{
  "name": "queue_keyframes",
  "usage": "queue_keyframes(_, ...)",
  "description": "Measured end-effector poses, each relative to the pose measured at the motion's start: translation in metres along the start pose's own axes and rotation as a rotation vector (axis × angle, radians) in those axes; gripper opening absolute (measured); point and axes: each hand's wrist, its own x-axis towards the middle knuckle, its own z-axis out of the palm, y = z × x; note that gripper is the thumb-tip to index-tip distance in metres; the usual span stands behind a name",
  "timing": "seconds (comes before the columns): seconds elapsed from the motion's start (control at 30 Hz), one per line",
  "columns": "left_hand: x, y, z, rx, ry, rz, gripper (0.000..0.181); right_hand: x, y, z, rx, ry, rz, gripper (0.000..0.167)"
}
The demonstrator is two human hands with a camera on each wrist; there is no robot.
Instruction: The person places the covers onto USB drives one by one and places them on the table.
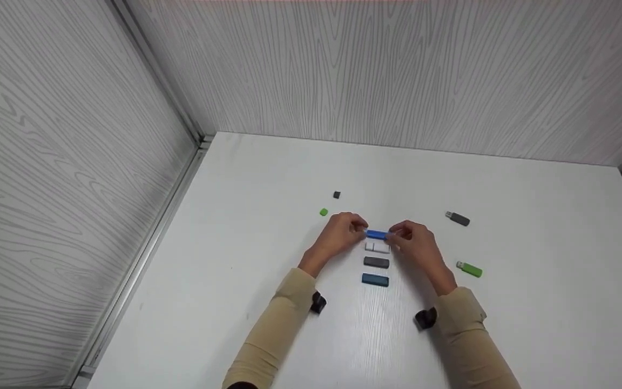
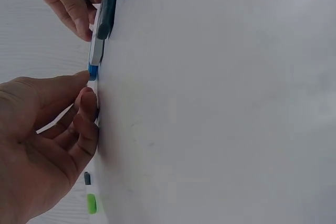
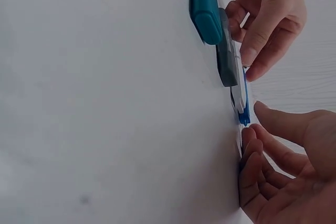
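A slim blue USB stick (image 1: pixel 377 234) lies crosswise between my two hands on the white table. The left hand (image 1: pixel 342 233) holds its left end between thumb and fingers. At the right end, the thumb and fingers of my right hand (image 1: pixel 414 242) close around the tip; whether all of them touch it is hard to tell. Directly below, in a column, lie a white USB stick (image 1: pixel 377 247), a dark grey one (image 1: pixel 376 262) and a teal one (image 1: pixel 375 280). In the right wrist view the blue stick's end (image 3: pixel 244 118) shows beside the right fingers.
To the right lie an uncapped dark grey USB stick (image 1: pixel 459 219) and an uncapped green one (image 1: pixel 471 269). A small black cap (image 1: pixel 337 194) and a green cap (image 1: pixel 323 212) sit beyond the left hand. Wood-grain panels (image 1: pixel 343 75) stand behind and at the sides.
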Motion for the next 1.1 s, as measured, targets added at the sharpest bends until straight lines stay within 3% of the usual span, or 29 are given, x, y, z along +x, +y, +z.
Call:
queue_keyframes(0.23,-0.004,-0.010,-0.013,-0.023,0.043,-0.006,0.019,-0.005,0.004,-0.003,0.019,0.022,0.028,0.032)
queue_keyframes(0.53,-0.006,-0.021,-0.039,0.019,0.120,-0.071,0.016,-0.014,0.007,-0.009,0.006,0.019,0.058,0.031)
queue_keyframes(0.73,-0.006,-0.027,-0.053,0.037,0.149,-0.082,0.015,-0.020,0.007,-0.013,0.010,0.017,0.069,0.032)
queue_keyframes(1.1,-0.005,-0.040,-0.060,0.086,0.197,-0.121,0.021,-0.034,0.010,-0.021,0.015,0.040,0.046,0.030)
